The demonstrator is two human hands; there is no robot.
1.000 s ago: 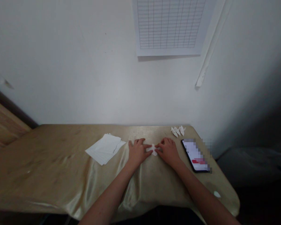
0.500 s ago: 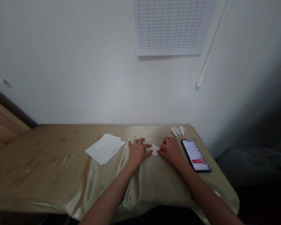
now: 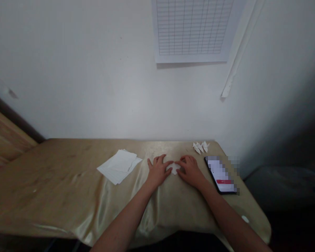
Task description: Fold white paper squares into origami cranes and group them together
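A small white piece of folded paper (image 3: 174, 169) lies on the cloth-covered table between my hands. My left hand (image 3: 159, 170) holds its left side with thumb and forefinger, the other fingers fanned out. On the opposite side, my right hand (image 3: 190, 170) has thumb and forefinger on the paper, its remaining fingers curled. Fingertips cover parts of the paper, so its exact folds are hard to make out. Beyond my right hand stand several small white folded-paper figures (image 3: 201, 147). Left of my left hand is a loose pile of white paper sheets (image 3: 118, 167).
A phone (image 3: 220, 178) with a lit screen lies to the right of my right hand. The satin tablecloth (image 3: 68, 189) is wrinkled toward the front. A white wall (image 3: 99, 87) with a printed grid sheet (image 3: 191, 31) rises behind. A small white object (image 3: 245, 219) sits near the right edge.
My right hand has shifted its fingertips on the folded paper, its forefinger now at the top edge. The hands are slightly closer together. The whole view has shifted slightly.
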